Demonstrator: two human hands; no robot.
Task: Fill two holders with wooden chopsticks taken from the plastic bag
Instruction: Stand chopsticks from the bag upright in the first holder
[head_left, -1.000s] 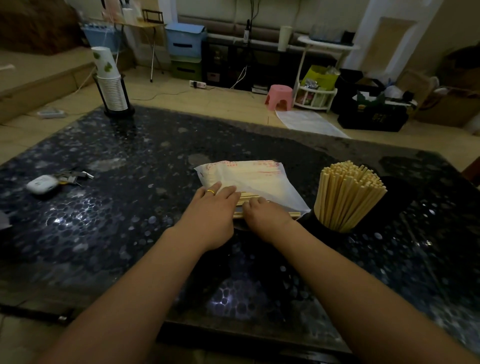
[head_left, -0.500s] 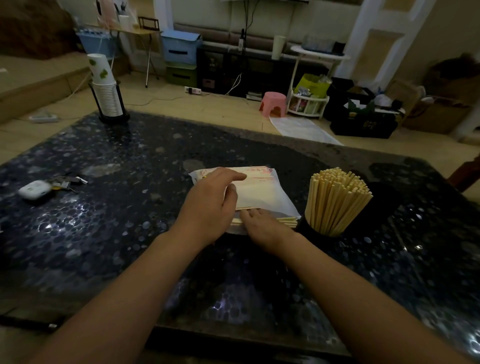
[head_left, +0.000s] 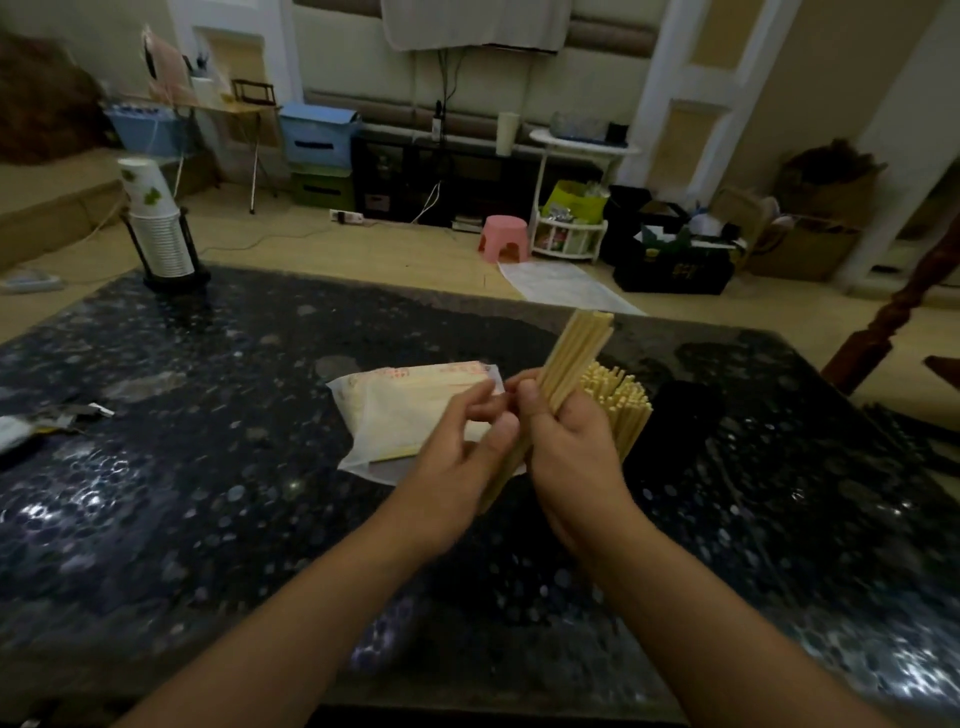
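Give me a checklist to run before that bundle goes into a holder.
1. Bundle gripped by right hand: ok.
2. Left hand steadying the bundle's lower end: cannot tell, blurred.
3. Bundle out of the bag: ok.
4. Bundle tips even at the top: ok.
5. Room in the near holder's chopsticks: not ok, looks packed.
6. Second holder ready: cannot tell, only a dark shape beside the full one.

A single head-worn wide-angle camera looks forward and down from close above the dark speckled stone table (head_left: 218, 467), taking in both forearms in the foreground and the cluttered room floor beyond the table's far edge.
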